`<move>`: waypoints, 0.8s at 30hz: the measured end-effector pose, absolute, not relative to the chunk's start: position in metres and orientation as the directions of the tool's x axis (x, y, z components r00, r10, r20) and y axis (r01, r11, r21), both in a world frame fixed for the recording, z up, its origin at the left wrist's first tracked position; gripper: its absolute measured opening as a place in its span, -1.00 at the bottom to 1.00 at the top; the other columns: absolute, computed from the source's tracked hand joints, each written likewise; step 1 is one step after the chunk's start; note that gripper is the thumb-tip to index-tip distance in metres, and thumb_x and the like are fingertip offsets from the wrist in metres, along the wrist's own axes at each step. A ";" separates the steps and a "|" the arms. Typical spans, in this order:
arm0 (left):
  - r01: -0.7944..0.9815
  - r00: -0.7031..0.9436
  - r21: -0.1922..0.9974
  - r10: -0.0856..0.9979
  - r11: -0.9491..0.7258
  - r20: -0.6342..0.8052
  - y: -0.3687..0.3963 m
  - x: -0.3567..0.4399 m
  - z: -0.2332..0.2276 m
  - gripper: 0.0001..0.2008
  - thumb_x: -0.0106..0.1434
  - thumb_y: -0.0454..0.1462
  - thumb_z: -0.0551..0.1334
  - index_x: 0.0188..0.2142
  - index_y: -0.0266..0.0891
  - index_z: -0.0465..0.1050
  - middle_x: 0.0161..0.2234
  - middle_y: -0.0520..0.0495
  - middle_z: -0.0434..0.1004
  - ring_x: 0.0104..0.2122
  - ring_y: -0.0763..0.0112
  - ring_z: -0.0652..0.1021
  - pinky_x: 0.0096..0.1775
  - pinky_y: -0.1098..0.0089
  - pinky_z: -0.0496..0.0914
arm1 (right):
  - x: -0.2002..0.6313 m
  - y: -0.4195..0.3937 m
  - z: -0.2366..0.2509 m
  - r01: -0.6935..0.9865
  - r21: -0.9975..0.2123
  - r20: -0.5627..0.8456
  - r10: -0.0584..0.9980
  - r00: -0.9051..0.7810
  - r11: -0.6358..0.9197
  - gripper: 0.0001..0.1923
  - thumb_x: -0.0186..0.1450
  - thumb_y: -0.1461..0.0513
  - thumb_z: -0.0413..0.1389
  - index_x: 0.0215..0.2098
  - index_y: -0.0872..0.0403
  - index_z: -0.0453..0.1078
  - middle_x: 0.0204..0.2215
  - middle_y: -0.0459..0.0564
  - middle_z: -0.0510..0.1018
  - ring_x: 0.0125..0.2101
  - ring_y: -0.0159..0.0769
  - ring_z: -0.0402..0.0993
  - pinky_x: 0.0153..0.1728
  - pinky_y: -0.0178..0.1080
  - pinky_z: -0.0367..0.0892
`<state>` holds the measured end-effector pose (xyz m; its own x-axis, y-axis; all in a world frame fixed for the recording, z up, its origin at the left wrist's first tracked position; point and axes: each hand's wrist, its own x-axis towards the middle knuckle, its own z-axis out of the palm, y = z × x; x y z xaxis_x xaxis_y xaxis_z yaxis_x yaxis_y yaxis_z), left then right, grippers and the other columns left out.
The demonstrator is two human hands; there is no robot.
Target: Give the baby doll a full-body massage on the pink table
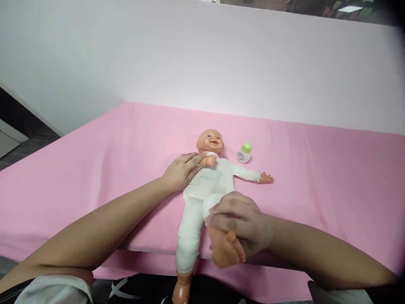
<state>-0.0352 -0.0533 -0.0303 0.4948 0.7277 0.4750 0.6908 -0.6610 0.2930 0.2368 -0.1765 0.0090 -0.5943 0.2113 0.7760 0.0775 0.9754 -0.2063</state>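
Doll (210, 181) lies on its back on the pink-covered table (322, 181), directly between your two hands in the head view. Its long axis runs away from you, tilted slightly: the head (209, 141) is at the far end and the legs point toward your lap. The straight leg (189, 234) reaches out past the table's near edge.

Your left hand (180, 172) is nearer the head, beside the chest; its fingers close around the folded arm at the wrist, just behind the small hand (209, 161). Your right hand (242, 219) is nearer the feet, its fingers wrapped around the bent leg, with the raised foot (228, 250) showing below them, sole toward you. So the trunk lies ahead of your right fingers and to the right of your left ones. The bottle (244, 153) stands beyond the outstretched arm (247, 173), near the shoulder and clear of both hands.
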 end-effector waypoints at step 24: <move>0.512 -0.256 0.858 0.951 -0.021 0.176 -0.024 -0.069 -0.025 -0.19 0.32 -0.06 0.32 0.46 -0.21 0.12 0.19 -0.33 0.54 0.05 -0.01 0.64 0.03 0.04 0.56 | 0.238 -0.179 0.021 0.094 -0.175 0.619 0.184 -0.763 0.980 -0.71 0.36 0.05 0.20 0.00 -0.05 0.49 -0.27 -0.07 0.65 -0.29 -0.17 0.51 -0.18 0.00 0.36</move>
<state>-0.0695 -0.0236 -0.0247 -0.2558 0.9506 0.1759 0.5125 -0.0210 0.8584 0.2384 -0.1791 0.0207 -0.7632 0.1838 0.6195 0.0936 0.9800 -0.1754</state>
